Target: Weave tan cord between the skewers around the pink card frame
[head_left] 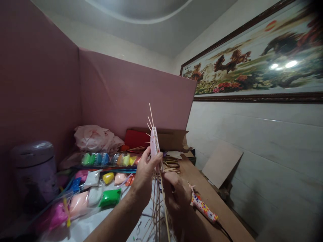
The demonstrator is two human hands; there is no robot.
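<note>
My left hand (144, 178) is closed around a thin pale-pink layered panel (154, 144), seen nearly edge-on and held upright. Thin wooden sticks (151, 115) poke out of its top and far side. More long sticks (156, 205) hang from its lower end toward me. Just below the panel, my right hand (178, 190) has its fingers curled against one of these sticks, near where it meets the panel; the fingertips are partly hidden. Beside the right hand lies a flower-patterned glue gun (204, 208) with a dark cord.
Bags of coloured clay (110, 197) spread across the left of the table. Scissors (171, 162) and loose sticks lie behind my hands. A lidded canister (35, 174) stands far left. Pink panels (136, 90) close off the back; a board (222, 163) leans by the tiled wall.
</note>
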